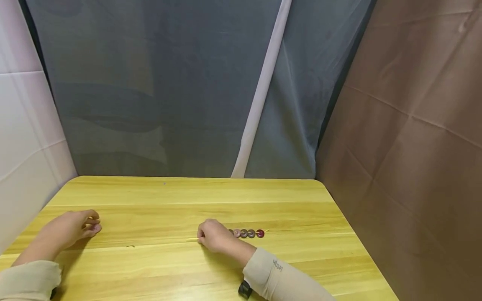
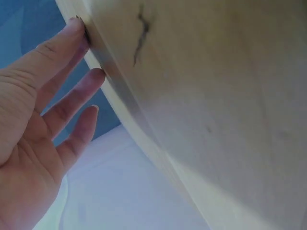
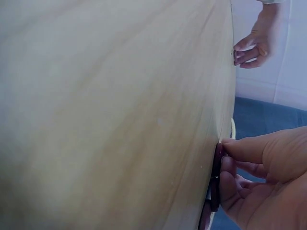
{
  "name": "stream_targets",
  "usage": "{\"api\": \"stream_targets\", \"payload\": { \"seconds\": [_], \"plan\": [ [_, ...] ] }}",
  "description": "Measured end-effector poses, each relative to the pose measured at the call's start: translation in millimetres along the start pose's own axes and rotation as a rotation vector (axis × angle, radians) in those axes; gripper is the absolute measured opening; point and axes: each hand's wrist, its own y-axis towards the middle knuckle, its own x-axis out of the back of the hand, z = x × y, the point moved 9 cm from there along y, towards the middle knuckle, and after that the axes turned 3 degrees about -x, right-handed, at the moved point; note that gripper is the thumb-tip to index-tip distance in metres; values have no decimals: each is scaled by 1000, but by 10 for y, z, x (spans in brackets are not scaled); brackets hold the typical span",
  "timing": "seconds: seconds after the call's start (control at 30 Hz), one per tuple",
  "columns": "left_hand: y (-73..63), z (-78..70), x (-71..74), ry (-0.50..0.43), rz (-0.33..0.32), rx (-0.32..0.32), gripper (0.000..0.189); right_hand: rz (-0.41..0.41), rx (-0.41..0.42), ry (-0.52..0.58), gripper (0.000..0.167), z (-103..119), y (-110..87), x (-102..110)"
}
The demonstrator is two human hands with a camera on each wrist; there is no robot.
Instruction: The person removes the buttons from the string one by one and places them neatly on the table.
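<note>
At the table's left side, my left hand holds a pinkish round button between thumb and fingertips, low over the wood. In the left wrist view only a dark sliver of the button shows by the fingertips; the other fingers are spread apart. Near the middle, my right hand pinches a dark reddish button at the table surface. A row of several buttons, grey, pink and dark red, lies to its right with a yellow cord through them. More cord pokes out left of the hand.
The yellow wooden table carries a small dark curved mark between the hands. Grey cloth hangs behind, white cloth at left and brown cloth at right. A black wrist device sits under the right sleeve.
</note>
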Motion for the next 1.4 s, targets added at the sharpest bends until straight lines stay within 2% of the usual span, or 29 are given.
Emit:
{"api": "stream_targets", "payload": {
  "seconds": [0.2,0.33,0.43,0.57,0.73,0.9,1.1,1.17,1.3,1.4],
  "plan": [
    [-11,23,-9,-60,2,6,38,-8,5,-18,14,24,16,-5],
    [-18,-110,8,-62,-19,14,37,-5,15,-21,14,50,3,-1],
    [32,-365,28,-68,-37,15,35,4,13,-15,13,57,-10,0],
    [177,-866,-26,-112,-26,-24,31,0,14,-6,11,48,-14,20],
    [389,-1495,-226,-194,48,-97,26,-2,30,11,12,33,-19,32],
    [578,-1963,-409,-251,94,-147,24,9,27,20,15,0,-10,25],
    [688,-2331,-642,-275,146,-232,14,5,33,18,14,-22,5,24],
    [711,-2399,-687,-268,149,-253,12,2,33,21,15,-32,9,19],
    [742,-2496,-728,-245,136,-273,23,-3,33,18,17,-42,13,16],
    [760,-2526,-758,-226,125,-259,28,-1,24,19,19,-53,15,10]
  ]
}}
